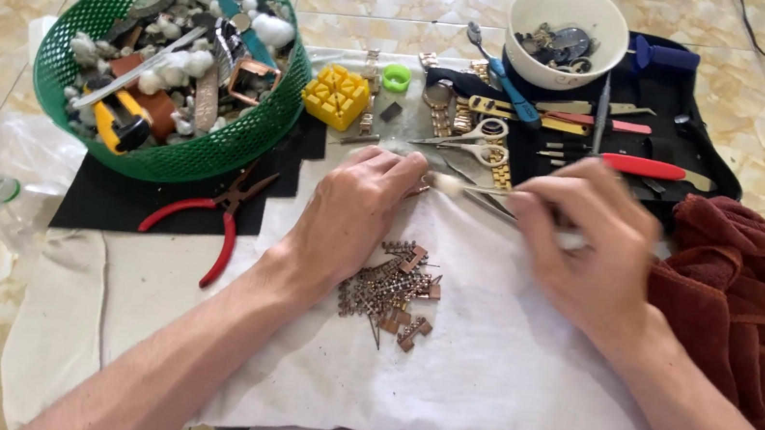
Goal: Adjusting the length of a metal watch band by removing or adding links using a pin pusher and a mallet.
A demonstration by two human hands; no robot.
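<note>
matt white cloth (482, 354), shiny metal links (390, 291), green plastic basket (96, 15)

left hand (354, 207) pinching small part, right hand (588, 245) holding cotton swab (452, 186) above watch links (391, 291) on white cloth (501, 356)

The left hand (351, 211) hides whatever its fingertips pinch at the white cloth's (501, 356) far edge. The right hand (582, 249) blurs. The white bowl's (563, 14) contents are too small to tell.
</note>
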